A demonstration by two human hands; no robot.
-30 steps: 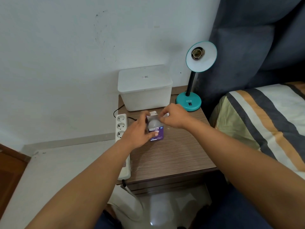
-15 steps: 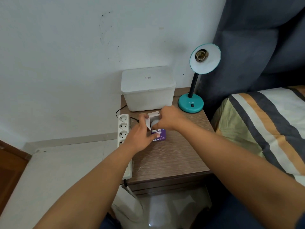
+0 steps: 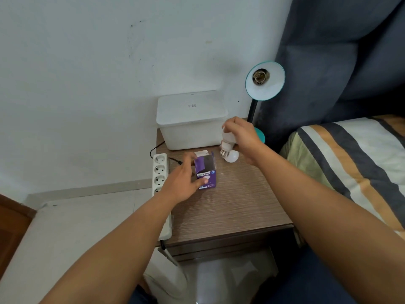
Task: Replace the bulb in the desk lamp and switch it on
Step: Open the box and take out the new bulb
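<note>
My right hand grips a white bulb by its globe, with the metal screw base pointing down, just above the table. A second white bulb lies on the table right below it. My left hand holds the purple bulb box, which stands upright with its top flap open. The teal desk lamp stands at the back right, its shade facing me and its socket empty. My right hand hides most of the lamp's base.
A white lidded plastic box sits at the back of the wooden bedside table. A white power strip runs along the table's left edge. A bed with a striped cover stands to the right.
My right hand has drawn the bulb out of the box and lifted it up and to the right. My left hand still steadies the box.
</note>
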